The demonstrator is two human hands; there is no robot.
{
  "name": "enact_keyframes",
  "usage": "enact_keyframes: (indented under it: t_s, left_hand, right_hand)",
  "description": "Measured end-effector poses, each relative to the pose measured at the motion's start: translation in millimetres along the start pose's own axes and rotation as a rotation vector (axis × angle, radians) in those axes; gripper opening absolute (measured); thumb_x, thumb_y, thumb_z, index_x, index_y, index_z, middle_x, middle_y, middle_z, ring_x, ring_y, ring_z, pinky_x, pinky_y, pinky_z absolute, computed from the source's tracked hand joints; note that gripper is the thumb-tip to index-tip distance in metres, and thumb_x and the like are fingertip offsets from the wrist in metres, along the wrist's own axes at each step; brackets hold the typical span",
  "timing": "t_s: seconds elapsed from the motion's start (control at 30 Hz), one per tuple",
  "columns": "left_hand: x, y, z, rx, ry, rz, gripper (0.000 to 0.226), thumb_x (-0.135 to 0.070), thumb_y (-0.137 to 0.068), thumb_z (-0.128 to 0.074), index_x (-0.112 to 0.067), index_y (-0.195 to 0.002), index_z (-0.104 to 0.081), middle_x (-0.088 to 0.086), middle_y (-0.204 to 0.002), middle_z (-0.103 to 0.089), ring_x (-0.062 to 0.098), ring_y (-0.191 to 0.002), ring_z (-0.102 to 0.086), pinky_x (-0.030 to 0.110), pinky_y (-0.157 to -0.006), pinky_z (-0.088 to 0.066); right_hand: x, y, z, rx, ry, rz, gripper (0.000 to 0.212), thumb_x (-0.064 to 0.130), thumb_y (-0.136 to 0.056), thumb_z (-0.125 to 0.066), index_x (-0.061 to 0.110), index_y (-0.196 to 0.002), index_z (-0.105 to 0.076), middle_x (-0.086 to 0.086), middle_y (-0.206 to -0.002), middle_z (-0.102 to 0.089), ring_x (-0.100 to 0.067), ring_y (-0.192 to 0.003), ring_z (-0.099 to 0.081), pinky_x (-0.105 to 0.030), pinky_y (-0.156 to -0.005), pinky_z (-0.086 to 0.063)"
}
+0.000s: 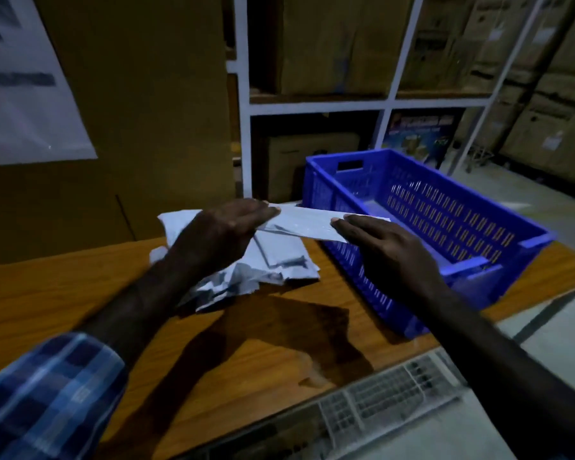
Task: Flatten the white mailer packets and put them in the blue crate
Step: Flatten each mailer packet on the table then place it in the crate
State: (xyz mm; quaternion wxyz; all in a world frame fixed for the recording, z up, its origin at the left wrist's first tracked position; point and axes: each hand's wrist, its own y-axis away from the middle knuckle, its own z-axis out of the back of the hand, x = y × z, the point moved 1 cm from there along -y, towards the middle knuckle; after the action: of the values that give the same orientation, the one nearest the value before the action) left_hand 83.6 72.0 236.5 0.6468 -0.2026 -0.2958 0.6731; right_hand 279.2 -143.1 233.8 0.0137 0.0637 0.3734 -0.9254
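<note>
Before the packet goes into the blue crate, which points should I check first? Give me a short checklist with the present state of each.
1. Packet held at both ends: the left hand grips one end of the white mailer packet, the right hand holds the other. Ok.
2. Packet flat: it looks stretched flat between the hands. Ok.
3. Room in the blue crate: the visible floor looks free. Ok.
4. Path to the crate: the packet is already at its near rim, nothing between. Ok.
5. Pile of packets on the wooden table: still crumpled. Not ok.
</note>
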Motion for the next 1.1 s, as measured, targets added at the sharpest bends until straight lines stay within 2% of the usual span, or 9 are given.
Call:
enact_keyframes:
  t_s: [0.17,0.33,0.43,0.5,0.67,0.8,0.9,1.0,1.1]
  left_hand:
    - [-15,-87,-2,-0.029,-0.023,0.021,0.045,-0.015,-0.087,-0.039,-0.008,-0.12,-0.068,0.012,-0.115,-0.07,0.031,-0.105,-0.066,0.042,-0.079,-0.057]
    - [-23,-168,-25,0.08,0.017,0.146,0.038,0.001,-0.08,-0.068,-0.015,-0.115,-0.072,0.01,-0.106,-0.073,0.028,-0.096,-0.067,0.034,-0.078,-0.052]
    - [-25,-208,-49,0.181,0.049,0.224,0.034,-0.006,-0.081,-0.071,-0.018,-0.113,-0.073,0.007,-0.107,-0.073,0.025,-0.099,-0.066,0.039,-0.083,-0.054]
    - [-23,-231,-69,0.254,0.023,0.236,0.034,-0.007,-0.084,-0.07,-0.02,-0.115,-0.073,0.006,-0.108,-0.073,0.025,-0.102,-0.065,0.036,-0.083,-0.052]
    - [-10,-274,-126,0.416,-0.057,0.165,0.037,-0.006,-0.083,-0.066,-0.024,-0.114,-0.073,0.007,-0.104,-0.074,0.028,-0.1,-0.066,0.04,-0.085,-0.053]
    - [4,-292,-168,0.604,-0.099,0.14,0.031,-0.014,-0.088,-0.065,-0.024,-0.116,-0.072,0.007,-0.105,-0.074,0.027,-0.095,-0.068,0.031,-0.075,-0.05]
    - [18,-300,-201,0.76,-0.103,0.082,0.031,-0.015,-0.087,-0.063,-0.023,-0.115,-0.073,0.006,-0.105,-0.074,0.027,-0.092,-0.067,0.028,-0.073,-0.045]
    - [37,-305,-232,0.893,-0.114,0.043,0.033,-0.019,-0.084,-0.066,-0.025,-0.117,-0.072,0.003,-0.108,-0.073,0.025,-0.097,-0.067,0.031,-0.082,-0.049]
    - [47,-309,-254,0.974,-0.087,0.044,0.035,-0.018,-0.085,-0.068,-0.024,-0.12,-0.07,0.003,-0.112,-0.072,0.024,-0.101,-0.065,0.029,-0.083,-0.043]
  right_hand:
    - [-60,-2,25,-0.006,-0.011,-0.057,0.054,-0.009,-0.08,-0.065,0.009,-0.13,-0.064,-0.014,-0.126,-0.066,-0.035,-0.099,-0.069,-0.044,-0.069,-0.059]
    - [-108,7,39,-0.014,-0.017,-0.127,0.056,-0.007,-0.082,-0.066,0.01,-0.136,-0.059,-0.011,-0.126,-0.067,-0.035,-0.092,-0.07,-0.042,-0.065,-0.057]
    - [-134,20,37,0.046,-0.039,-0.177,0.057,-0.008,-0.078,-0.07,0.005,-0.132,-0.059,-0.017,-0.106,-0.072,-0.039,-0.07,-0.068,-0.041,-0.052,-0.053]
    - [-150,26,35,0.112,-0.073,-0.235,0.058,-0.006,-0.077,-0.07,0.006,-0.132,-0.058,-0.019,-0.088,-0.072,-0.04,-0.061,-0.064,-0.039,-0.05,-0.05]
    - [-175,33,12,0.219,-0.145,-0.375,0.049,0.006,-0.089,-0.061,0.013,-0.137,-0.055,-0.021,-0.088,-0.072,-0.044,-0.074,-0.066,-0.043,-0.06,-0.05]
    - [-193,30,-20,0.429,-0.184,-0.424,0.044,0.021,-0.093,-0.051,0.023,-0.136,-0.045,-0.017,-0.098,-0.07,-0.043,-0.088,-0.063,-0.045,-0.068,-0.051]
    - [-198,24,-44,0.589,-0.196,-0.401,0.037,0.02,-0.093,-0.052,0.018,-0.129,-0.045,-0.017,-0.103,-0.069,-0.044,-0.095,-0.06,-0.046,-0.071,-0.048]
    - [-204,18,-66,0.719,-0.219,-0.385,0.049,0.02,-0.092,-0.053,0.018,-0.139,-0.037,-0.018,-0.109,-0.067,-0.044,-0.101,-0.056,-0.045,-0.074,-0.047]
    - [-213,12,-80,0.786,-0.262,-0.366,0.056,0.019,-0.093,-0.054,0.017,-0.144,-0.031,-0.015,-0.112,-0.067,-0.042,-0.102,-0.055,-0.042,-0.07,-0.043]
